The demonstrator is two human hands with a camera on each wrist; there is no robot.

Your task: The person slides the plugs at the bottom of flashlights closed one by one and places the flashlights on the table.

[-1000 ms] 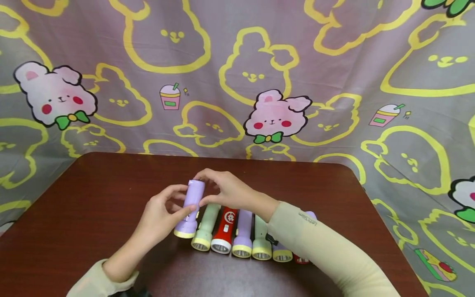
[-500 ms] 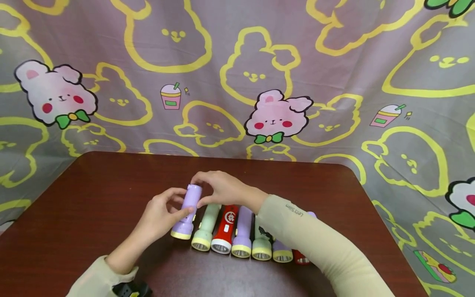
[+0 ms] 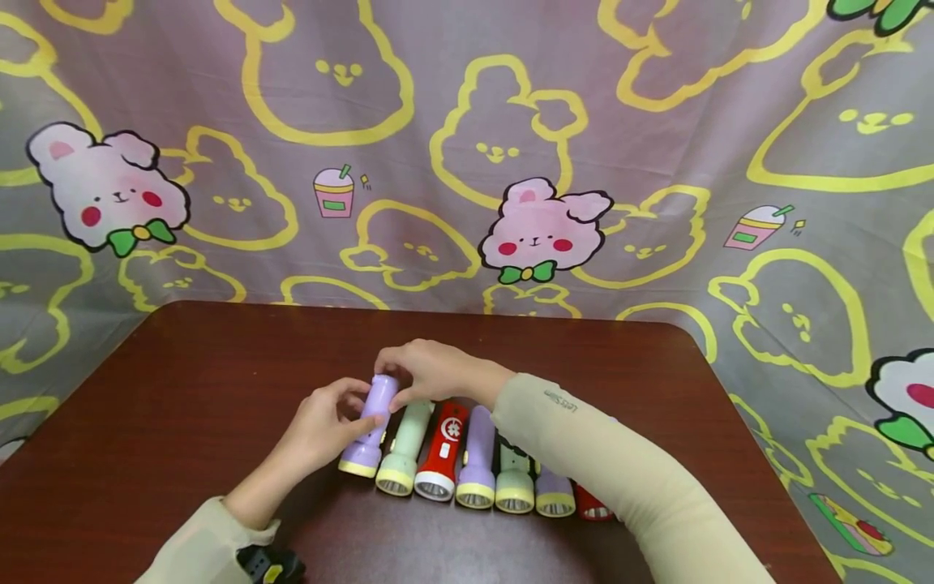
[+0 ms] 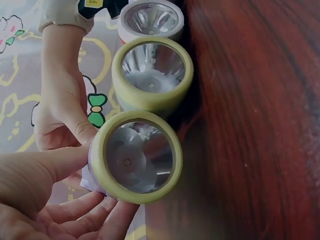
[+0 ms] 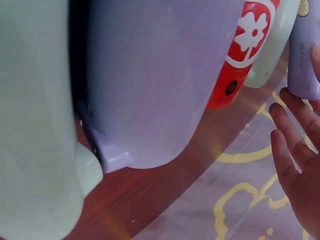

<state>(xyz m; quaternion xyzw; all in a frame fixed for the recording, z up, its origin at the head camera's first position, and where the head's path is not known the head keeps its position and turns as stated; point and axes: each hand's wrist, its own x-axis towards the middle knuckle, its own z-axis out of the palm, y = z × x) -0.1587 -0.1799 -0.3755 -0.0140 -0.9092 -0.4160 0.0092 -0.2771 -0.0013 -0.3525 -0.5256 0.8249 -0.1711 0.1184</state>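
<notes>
A lilac flashlight (image 3: 379, 401) with a pale yellow head ring leans at the left end of a row of flashlights. Its lens faces the near side, and its tail is raised toward the back. My left hand (image 3: 321, 426) grips its body from the left, thumb on one side and fingers on the other. At the raised tail, my right hand (image 3: 438, 371) pinches with thumb and fingertips. In the left wrist view, the reflector of this flashlight (image 4: 140, 160) shows beside the left thumb. Right beside it lies a pale green flashlight (image 3: 405, 448).
Along the row to the right lie a red flashlight (image 3: 443, 446) with a white ring, another lilac flashlight (image 3: 478, 454), and several more, partly under the right sleeve (image 3: 606, 454). The row lies on a dark wood table (image 3: 241, 389). A patterned curtain (image 3: 423, 162) hangs behind.
The lilac flashlight has tipped lower at its tail, and both hands have come down with it. The right forearm has shifted slightly left. The other flashlights have stayed in place.
</notes>
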